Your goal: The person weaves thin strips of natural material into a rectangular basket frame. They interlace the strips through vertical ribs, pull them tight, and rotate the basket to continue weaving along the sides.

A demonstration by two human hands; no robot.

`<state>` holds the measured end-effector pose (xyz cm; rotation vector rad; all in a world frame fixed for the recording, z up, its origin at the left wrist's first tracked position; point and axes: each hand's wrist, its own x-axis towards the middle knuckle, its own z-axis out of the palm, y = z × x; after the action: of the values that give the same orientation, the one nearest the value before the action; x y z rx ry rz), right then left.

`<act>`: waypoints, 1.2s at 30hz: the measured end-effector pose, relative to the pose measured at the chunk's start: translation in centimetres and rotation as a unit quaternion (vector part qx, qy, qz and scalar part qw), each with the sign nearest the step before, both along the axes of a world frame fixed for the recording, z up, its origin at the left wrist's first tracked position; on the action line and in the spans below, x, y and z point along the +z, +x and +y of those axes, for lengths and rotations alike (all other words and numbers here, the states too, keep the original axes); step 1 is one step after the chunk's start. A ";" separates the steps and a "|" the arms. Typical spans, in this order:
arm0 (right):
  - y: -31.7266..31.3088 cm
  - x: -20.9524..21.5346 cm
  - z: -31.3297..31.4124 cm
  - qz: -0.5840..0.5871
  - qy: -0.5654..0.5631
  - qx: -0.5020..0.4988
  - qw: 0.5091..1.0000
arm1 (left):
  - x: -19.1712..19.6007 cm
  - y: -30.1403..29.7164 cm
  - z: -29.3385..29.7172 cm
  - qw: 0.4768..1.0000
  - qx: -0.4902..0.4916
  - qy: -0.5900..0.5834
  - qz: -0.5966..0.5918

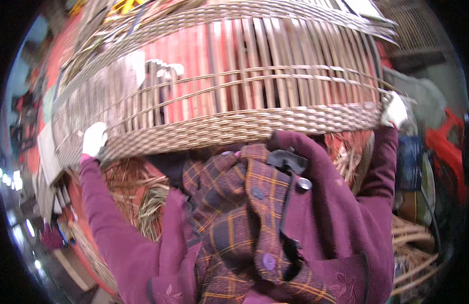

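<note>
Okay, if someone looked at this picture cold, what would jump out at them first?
First, the big woven wicker basket filling the upper half of the view, its open ribs showing a red surface behind. The left hand grips its lower rim at the left and the right hand grips its right end, both in white gloves. Below it, maroon sleeves and a plaid garment crowd the lower middle.

Loose cane strips (pixel 414 251), red chair (pixel 447 147)

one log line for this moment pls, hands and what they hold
left hand: grips left end of wicker basket | right hand: grips its right end | basket: raised at chest, open slats | below: loose cane strips
</note>
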<state>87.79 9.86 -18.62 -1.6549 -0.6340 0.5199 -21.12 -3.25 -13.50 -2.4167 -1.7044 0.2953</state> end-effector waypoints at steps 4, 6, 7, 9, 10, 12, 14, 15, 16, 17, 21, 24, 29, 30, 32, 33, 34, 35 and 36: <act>1.5 -1.4 1.1 -0.093 0.016 0.089 0.992 | 0.6 2.7 0.3 0.995 0.083 -0.040 0.048; 3.3 -2.3 2.7 0.054 0.108 0.134 0.984 | 0.4 4.1 0.2 0.989 0.128 -0.007 0.071; 4.2 -3.1 3.0 0.145 0.171 0.167 0.960 | 0.3 4.8 0.2 0.982 0.168 0.006 0.088; 7.2 -3.1 3.0 0.149 0.096 0.147 0.973 | 0.1 6.0 -0.9 0.977 0.193 0.049 0.079; 8.5 -3.2 2.6 0.160 0.065 0.153 0.973 | -0.1 6.5 -1.4 0.978 0.181 0.080 0.064; 10.2 -3.2 0.8 0.213 0.020 0.111 0.970 | -0.6 7.3 -2.5 0.973 0.188 0.099 0.088; 10.3 -3.1 -0.8 0.176 0.011 0.076 0.981 | -1.3 7.7 -3.0 0.968 0.194 0.111 0.119; 9.8 -3.0 -1.1 0.180 0.025 0.053 0.982 | -1.7 7.8 -3.1 0.969 0.194 0.100 0.112; 9.1 -2.9 -1.5 0.154 -0.010 0.062 0.986 | -1.9 7.8 -3.1 0.969 0.195 0.104 0.107; 8.4 -2.5 -1.4 0.171 0.002 0.045 0.984 | -2.1 7.8 -2.7 0.969 0.194 0.117 0.099; 7.0 0.7 -0.5 0.195 -0.071 0.122 0.971 | -1.4 7.5 -2.2 0.968 0.206 0.100 0.101; 8.5 4.2 0.6 -0.519 -0.125 0.027 0.845 | 0.0 8.0 -1.6 0.964 0.226 0.125 0.062; 8.8 3.2 4.0 -0.169 -0.086 0.170 0.967 | 2.3 10.5 2.9 0.968 0.197 0.095 -0.126; 8.4 2.5 4.2 -0.154 -0.116 0.264 0.945 | 2.8 11.0 3.8 0.974 0.180 0.076 -0.113; 7.1 1.0 4.1 -0.432 -0.213 0.350 0.803 | 3.7 11.8 5.3 0.974 0.163 0.049 -0.150; 6.2 0.7 3.8 -0.602 -0.257 0.325 0.683 | 4.1 12.0 5.9 0.966 0.174 0.045 -0.188; 5.4 0.7 3.7 -0.614 -0.242 0.330 0.675 | 4.3 12.0 6.4 0.958 0.192 0.044 -0.210; 4.5 1.2 3.5 -0.686 -0.223 0.314 0.617 | 4.4 11.8 6.9 0.948 0.215 0.027 -0.232; 3.4 1.6 3.5 -0.697 -0.093 0.339 0.625 | 4.3 11.4 7.2 0.925 0.224 0.011 -0.308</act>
<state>91.23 13.35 -17.02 -1.7310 -2.4851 -0.3902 -9.72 3.90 -9.19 -2.2044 -2.4943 -0.4922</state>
